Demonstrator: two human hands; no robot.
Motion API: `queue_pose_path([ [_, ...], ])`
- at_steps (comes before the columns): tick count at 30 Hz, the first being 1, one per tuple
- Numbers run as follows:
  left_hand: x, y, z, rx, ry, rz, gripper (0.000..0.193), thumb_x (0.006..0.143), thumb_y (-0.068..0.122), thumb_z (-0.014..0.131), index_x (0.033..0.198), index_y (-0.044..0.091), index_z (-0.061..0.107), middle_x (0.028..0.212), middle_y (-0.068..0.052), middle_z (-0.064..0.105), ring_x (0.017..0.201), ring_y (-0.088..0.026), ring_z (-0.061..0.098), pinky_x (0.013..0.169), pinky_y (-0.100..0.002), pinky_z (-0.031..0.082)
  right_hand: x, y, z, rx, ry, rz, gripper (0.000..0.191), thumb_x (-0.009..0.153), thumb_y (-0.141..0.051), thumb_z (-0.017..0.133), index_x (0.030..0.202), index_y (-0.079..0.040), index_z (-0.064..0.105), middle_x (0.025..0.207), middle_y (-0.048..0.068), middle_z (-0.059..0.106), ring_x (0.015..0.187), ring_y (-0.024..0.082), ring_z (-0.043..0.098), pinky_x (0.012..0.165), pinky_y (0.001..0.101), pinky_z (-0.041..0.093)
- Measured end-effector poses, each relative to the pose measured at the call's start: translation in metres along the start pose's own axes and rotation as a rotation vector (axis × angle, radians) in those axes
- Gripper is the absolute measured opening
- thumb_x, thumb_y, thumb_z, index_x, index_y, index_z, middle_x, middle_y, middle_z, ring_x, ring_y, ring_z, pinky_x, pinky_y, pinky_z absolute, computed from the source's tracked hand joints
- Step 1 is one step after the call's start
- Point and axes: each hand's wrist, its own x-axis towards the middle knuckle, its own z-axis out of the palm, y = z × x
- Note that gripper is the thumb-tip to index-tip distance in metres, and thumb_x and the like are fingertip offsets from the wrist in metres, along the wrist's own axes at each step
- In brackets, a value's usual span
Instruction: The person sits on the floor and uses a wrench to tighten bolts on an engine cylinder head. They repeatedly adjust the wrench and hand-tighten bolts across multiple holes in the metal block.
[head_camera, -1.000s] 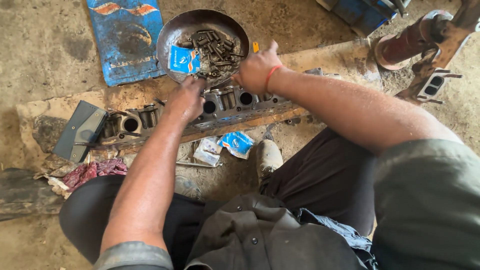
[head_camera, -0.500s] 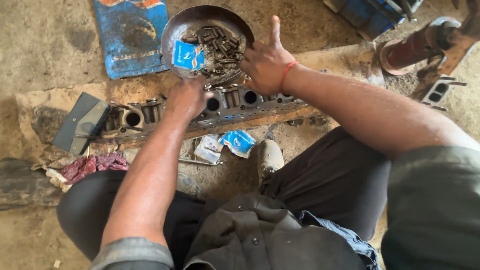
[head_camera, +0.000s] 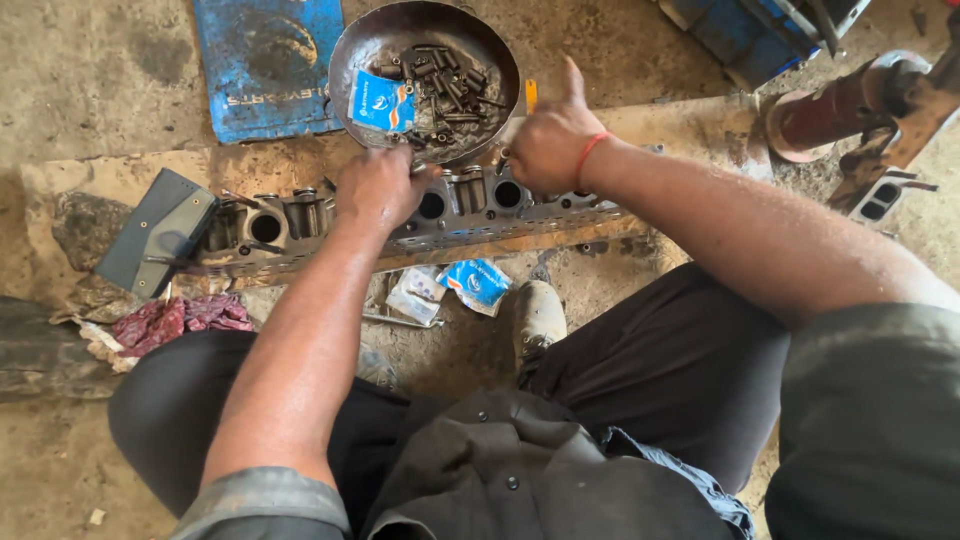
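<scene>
Both hands rest on the cylinder head (head_camera: 400, 215): left hand (head_camera: 378, 188) grip closed, contents unclear; right hand (head_camera: 548, 140) fisted, thumb up.

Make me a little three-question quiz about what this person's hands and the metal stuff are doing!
1. True or false: the left hand rests on the cylinder head.
2. What lies in the round metal pan beside the small dark metal parts? A) blue packet B) hammer C) red rag
3. Which finger of the right hand sticks up?

Key: 1 true. 2 A, the blue packet. 3 The thumb.
</scene>
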Motion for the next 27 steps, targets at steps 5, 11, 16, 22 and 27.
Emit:
queue_pose_path([
  [5, 0.002, -0.008, 0.015, -0.009, 0.321, 0.242, 0.054, 0.079, 0.038, 0.081, 0.118, 0.003, 0.067, 0.104, -0.022, 0.071, 0.088, -0.038, 0.071, 0.075, -0.051, 0.058, -0.006, 0.008, 0.007, -0.029, 0.588, -0.116, 0.048, 0.093, -0.054, 0.055, 0.103, -0.011, 0.074, 0.094, 0.007, 0.07, 0.097, 0.031, 0.067, 0.098, 0.0852, 0.01],
  [11, 0.005, -0.008, 0.019, -0.033, 0.164, 0.183, 0.034, 0.095, 0.033, 0.07, 0.116, 0.006, 0.067, 0.101, -0.017, 0.073, 0.086, -0.031, 0.072, 0.081, -0.048, 0.06, 0.01, -0.004, -0.01, -0.045, -0.124, 0.034, 0.059, 0.115, -0.052, 0.039, 0.091, -0.014, 0.077, 0.089, 0.01, 0.072, 0.107, 0.032, 0.069, 0.118, 0.0832, 0.009],
  [16, 0.004, -0.002, 0.01, -0.034, 0.085, -0.03, 0.063, 0.09, 0.055, 0.08, 0.119, 0.003, 0.061, 0.1, -0.021, 0.068, 0.081, -0.035, 0.07, 0.074, -0.052, 0.058, 0.008, -0.001, -0.013, 0.007, 0.286, -0.024, 0.064, 0.099, -0.066, 0.042, 0.097, -0.012, 0.077, 0.094, 0.013, 0.069, 0.099, 0.035, 0.067, 0.099, 0.0863, 0.012],
  [22, 0.004, -0.012, 0.017, -0.032, 0.313, 0.377, 0.041, 0.084, 0.018, 0.073, 0.123, 0.012, 0.065, 0.106, -0.015, 0.072, 0.088, -0.032, 0.073, 0.076, -0.049, 0.06, 0.008, -0.006, -0.017, -0.027, -0.023, 0.076, 0.056, 0.11, -0.056, 0.044, 0.098, -0.013, 0.078, 0.1, 0.015, 0.071, 0.108, 0.036, 0.068, 0.111, 0.0825, 0.016],
  [27, 0.0, -0.001, 0.004, 0.036, 0.035, 0.03, 0.056, 0.104, 0.058, 0.067, 0.122, 0.005, 0.066, 0.101, -0.018, 0.072, 0.089, -0.032, 0.072, 0.08, -0.05, 0.059, 0.009, -0.012, -0.029, 0.021, 0.002, 0.063, 0.057, 0.1, -0.058, 0.044, 0.093, -0.013, 0.078, 0.102, 0.013, 0.071, 0.111, 0.034, 0.064, 0.107, 0.0858, 0.009],
])
